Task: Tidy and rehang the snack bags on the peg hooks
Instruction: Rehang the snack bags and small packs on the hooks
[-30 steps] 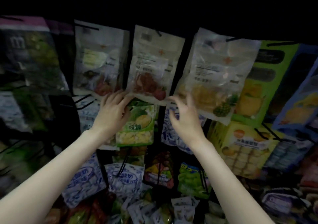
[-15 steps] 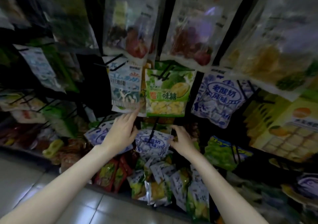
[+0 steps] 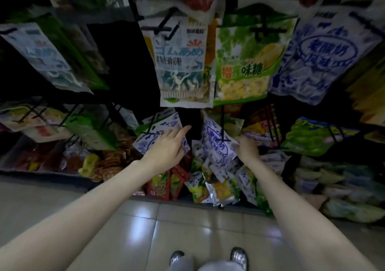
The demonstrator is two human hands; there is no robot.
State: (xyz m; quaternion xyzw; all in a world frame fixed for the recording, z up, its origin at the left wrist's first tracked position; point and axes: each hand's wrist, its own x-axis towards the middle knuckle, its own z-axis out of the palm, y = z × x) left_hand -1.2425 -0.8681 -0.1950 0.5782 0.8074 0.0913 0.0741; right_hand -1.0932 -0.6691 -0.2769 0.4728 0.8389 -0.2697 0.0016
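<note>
- A person stood before a dim snack rack, both bare arms reaching down to its lower row of peg hooks.
- The left hand (image 3: 166,147) lay on a white-and-blue bag (image 3: 160,133) at lower centre-left, fingers nearly straight and forefinger pointing up past its edge; it gripped nothing that could be seen.
- The right hand (image 3: 246,145) met the right edge of a second white-and-blue bag (image 3: 216,141), which hung tilted from a black peg hook (image 3: 222,125); its fingers were hidden behind the bag, so whether they pinched it could not be told.
- Above, a teal-and-white bag (image 3: 183,62), a green bag (image 3: 245,62) and a large blue-printed bag (image 3: 318,58) hung fairly square on their hooks, which suggested the upper rows were largely in order.
- Much appeared left to do: the two lower bags sat askew, and a loose heap of small packets (image 3: 210,185) lay at the foot of the rack, just above the tiled floor (image 3: 177,225).
</note>
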